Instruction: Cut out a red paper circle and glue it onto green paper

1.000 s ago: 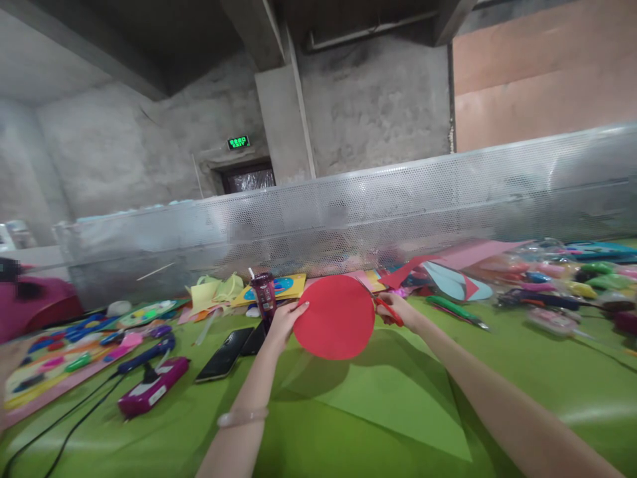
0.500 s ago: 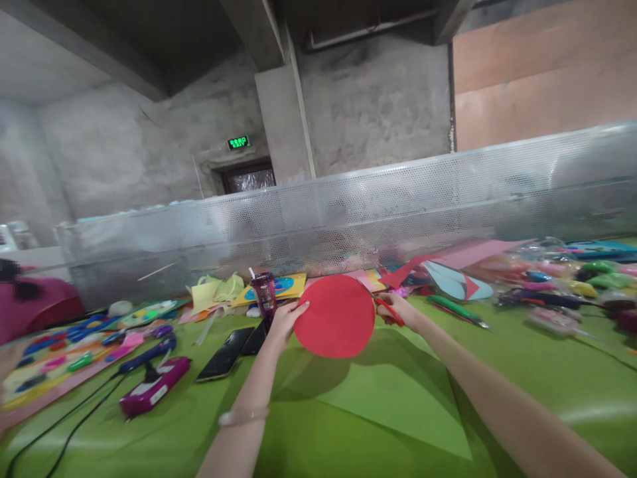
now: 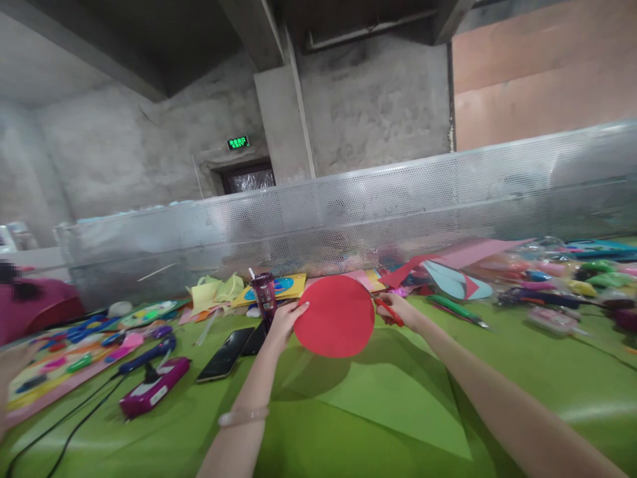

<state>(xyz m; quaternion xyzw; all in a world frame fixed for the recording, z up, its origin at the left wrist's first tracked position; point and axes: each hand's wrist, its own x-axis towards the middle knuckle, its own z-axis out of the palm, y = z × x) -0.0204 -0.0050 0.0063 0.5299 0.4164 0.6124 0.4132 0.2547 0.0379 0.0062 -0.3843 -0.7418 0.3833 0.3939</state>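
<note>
A round red sheet of paper (image 3: 334,317) is held up over the green table. My left hand (image 3: 287,320) pinches its left edge, with the thumb on the near face. In my right hand (image 3: 397,311) is a pair of red-handled scissors (image 3: 389,312), its blades at the disc's upper right edge. The fingers of my right hand are closed round the handles. Below the disc a light green sheet of paper (image 3: 398,401) lies on the table, partly in the disc's shadow.
Left of my left arm lie a black phone (image 3: 226,355) and a purple power strip (image 3: 155,387) with cables. A dark tumbler (image 3: 265,299) stands behind my left hand. A green utility knife (image 3: 456,309) lies to the right. Another person's hand (image 3: 14,365) is at the far left.
Another person's hand has come into view at the far left, over the colourful craft pieces. My hands, the red disc and the scissors have barely moved.
</note>
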